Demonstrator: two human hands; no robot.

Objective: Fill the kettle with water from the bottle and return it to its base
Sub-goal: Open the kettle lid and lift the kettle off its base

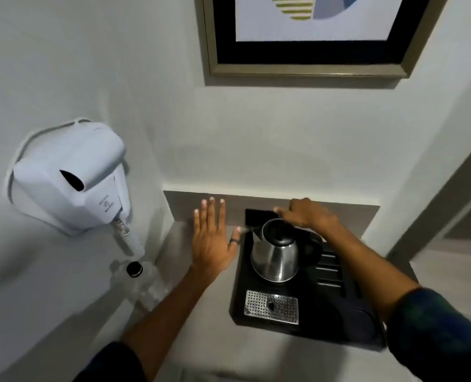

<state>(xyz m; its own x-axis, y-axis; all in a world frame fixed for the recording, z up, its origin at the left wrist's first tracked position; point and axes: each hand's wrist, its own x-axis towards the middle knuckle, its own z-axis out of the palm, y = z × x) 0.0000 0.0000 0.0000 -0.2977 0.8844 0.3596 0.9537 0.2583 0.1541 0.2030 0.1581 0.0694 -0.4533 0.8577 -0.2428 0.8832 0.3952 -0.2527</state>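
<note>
Dim, cool indoor light, soft overall.
Wide-angle bending at the edges; right hand (310,215) motion-blurred; glare streaks on the kettle (274,256); picture frame (306,68) shadows the wall below.

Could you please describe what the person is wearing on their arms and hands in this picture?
The left hand wears one dark ring on a finger; no watch or bracelet shows. Both forearms are bare. The right hand shows no jewellery. A dark blue-green sleeve is pushed up the right arm, and a dark sleeve edge shows on the left.
</note>
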